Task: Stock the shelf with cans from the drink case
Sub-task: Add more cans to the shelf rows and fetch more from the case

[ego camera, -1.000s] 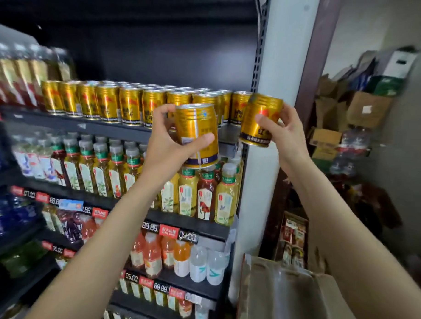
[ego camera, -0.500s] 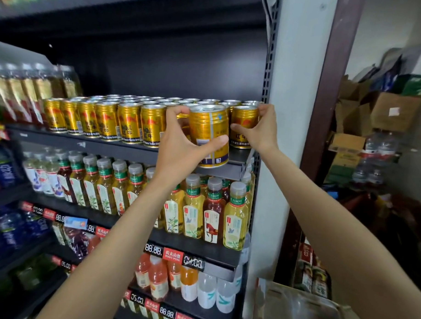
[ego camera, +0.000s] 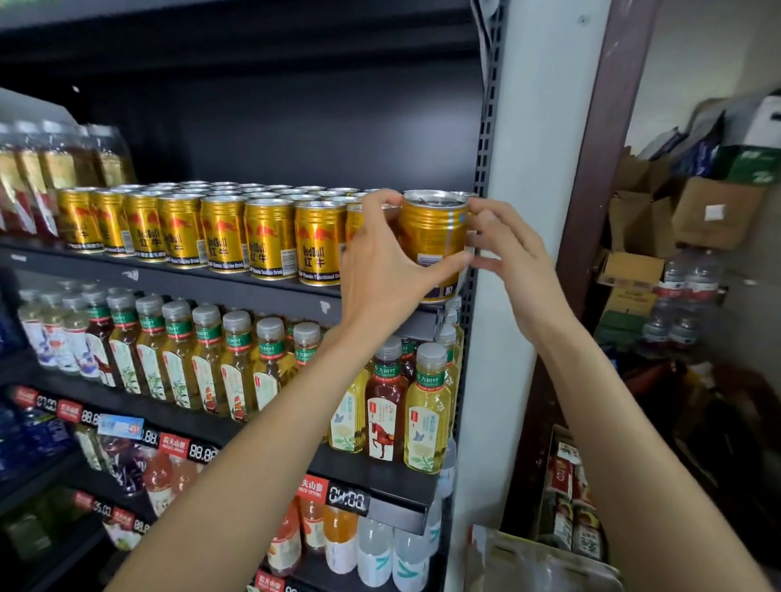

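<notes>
Gold can [ego camera: 432,239] is now arriving at the right end of the shelf [ego camera: 159,274], the left hand [ego camera: 381,269] gripping it. Right hand [ego camera: 505,246] is releasing, fingers loose, its can placed 1 moment ago; 1 more is nearly stocked.

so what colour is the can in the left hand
Gold, with a silver top: the can the left hand grips, head view.

Black metal shelf [ego camera: 229,285] carrying rows of gold cans [ego camera: 266,238] standing upright, several deep, from the clear-wrapped bottles [ego camera: 43,168] at its left end to the slotted upright [ego camera: 482,144] at its right; one gold can [ego camera: 433,235] stands at the front right corner, the left hand [ego camera: 381,269] gripping it
</notes>
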Tool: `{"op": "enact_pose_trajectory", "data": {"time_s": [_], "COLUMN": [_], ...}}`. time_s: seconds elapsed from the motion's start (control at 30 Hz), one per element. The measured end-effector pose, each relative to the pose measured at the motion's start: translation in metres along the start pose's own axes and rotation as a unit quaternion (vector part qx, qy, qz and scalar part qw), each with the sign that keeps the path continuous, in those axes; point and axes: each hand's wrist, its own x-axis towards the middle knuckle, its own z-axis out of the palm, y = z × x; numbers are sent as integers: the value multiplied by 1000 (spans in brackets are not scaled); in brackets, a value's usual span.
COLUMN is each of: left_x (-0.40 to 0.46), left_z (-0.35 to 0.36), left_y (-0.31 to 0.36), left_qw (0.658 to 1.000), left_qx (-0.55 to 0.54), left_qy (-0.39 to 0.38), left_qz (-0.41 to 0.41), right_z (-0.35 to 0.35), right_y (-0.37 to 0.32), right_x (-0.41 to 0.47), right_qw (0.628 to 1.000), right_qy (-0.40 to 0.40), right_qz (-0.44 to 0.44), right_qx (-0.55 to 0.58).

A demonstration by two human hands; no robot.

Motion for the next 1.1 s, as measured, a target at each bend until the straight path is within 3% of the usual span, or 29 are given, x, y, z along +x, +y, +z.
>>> {"op": "enact_pose_trajectory", "data": {"time_s": [0.13, 0.27, 0.47, 0.73, 0.93, 1.1], "left_x": [2, 2, -5, -9, -4, -4], "left_z": [16, 18, 5, 20, 19, 21], "left_y": [3, -4, -24, -39, -46, -44], "left_qw": [998, 999, 999, 973, 990, 991], "left_qx": [59, 40, 22, 202, 124, 119], "left_qy": [31, -6, -15, 60, 35, 31], "left_qz": [1, 18, 43, 97, 65, 52], "right_z": [-2, 0, 4, 7, 8, 11], "right_y": [-11, -16, -17, 11, 12, 11], "right_x": [0, 11, 24, 24, 27, 26], "right_qw": [998, 988, 990, 992, 983, 982], "right_qy": [-56, -65, -101, -27, -23, -35], "right_qz": [4, -17, 4, 23, 21, 32], "right_qx": [-33, -136, -99, -125, -181, -181]}}
